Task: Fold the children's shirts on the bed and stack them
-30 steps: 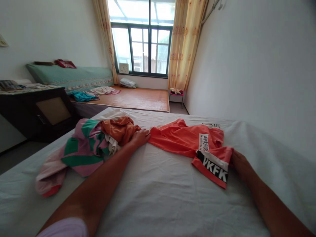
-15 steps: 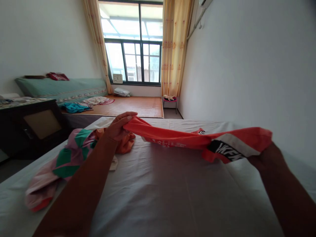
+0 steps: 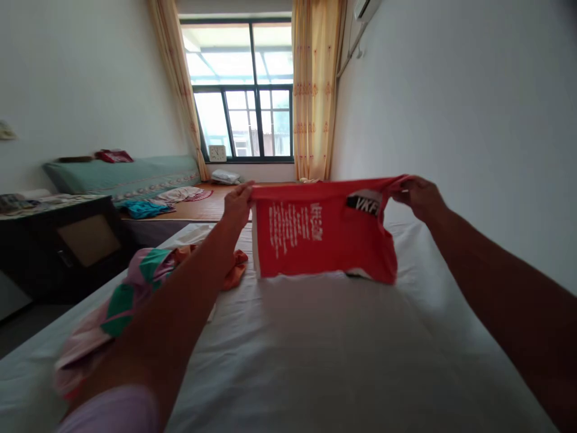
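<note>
A red T-shirt (image 3: 311, 234) with white lettering and a black-and-white "VKF" patch hangs sideways above the bed, stretched between my two hands. My left hand (image 3: 238, 201) is closed on its upper left corner. At the upper right, my right hand (image 3: 419, 195) pinches the cloth near a sleeve. The shirt's lower edge hangs close to the white bed sheet (image 3: 324, 355); whether it touches I cannot tell. Left of the shirt, partly behind my left forearm, lies a pile of clothes (image 3: 121, 307) in pink, green and orange.
A dark cabinet (image 3: 63, 240) stands beyond the bed's left edge. Behind is a second bed (image 3: 202, 207) with a mat, a blue cloth (image 3: 146, 208) and a green backrest (image 3: 148, 171). A clock (image 3: 217, 153) sits at the window. The white wall (image 3: 473, 132) runs along the right.
The T-shirt has gone up and now hangs open, where before it was stretched flat and low. My right hand has moved up and to the left; my left hand has risen slightly.
</note>
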Available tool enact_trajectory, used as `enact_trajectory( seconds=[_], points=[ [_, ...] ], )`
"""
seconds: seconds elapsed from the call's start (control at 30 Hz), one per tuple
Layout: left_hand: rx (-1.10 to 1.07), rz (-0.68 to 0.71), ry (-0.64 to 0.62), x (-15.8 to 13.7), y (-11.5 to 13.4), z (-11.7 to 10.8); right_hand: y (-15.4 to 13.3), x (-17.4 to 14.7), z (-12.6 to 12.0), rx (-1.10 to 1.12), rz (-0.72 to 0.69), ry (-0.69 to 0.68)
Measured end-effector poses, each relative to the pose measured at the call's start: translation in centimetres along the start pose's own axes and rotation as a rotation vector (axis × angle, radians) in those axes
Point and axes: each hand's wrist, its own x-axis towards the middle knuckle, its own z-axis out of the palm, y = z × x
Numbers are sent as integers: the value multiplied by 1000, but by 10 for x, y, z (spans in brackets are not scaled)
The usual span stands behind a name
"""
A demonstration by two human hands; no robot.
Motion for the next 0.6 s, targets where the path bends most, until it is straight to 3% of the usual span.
enact_trajectory(
  seconds=[0.1,0.2,0.33,0.43,0.53,0.6],
  points=[
    [-55,140,17,24,36,18,-26,23,7,181,-110,72],
    [35,91,-21,14,45,12,-31,14,2,154,-27,32],
    [226,-64,-94,-32,22,-26,-5,-32,-18,125,165,-92],
    [379,-247,-135,-76,0,-64,22,-80,-39,138,399,-171],
    [546,-411,-244,-116,-19,-101,46,-131,-61,83,608,-179],
    [703,-490,-357,-135,-29,-122,58,-157,-77,10,729,-263]
  ],
)
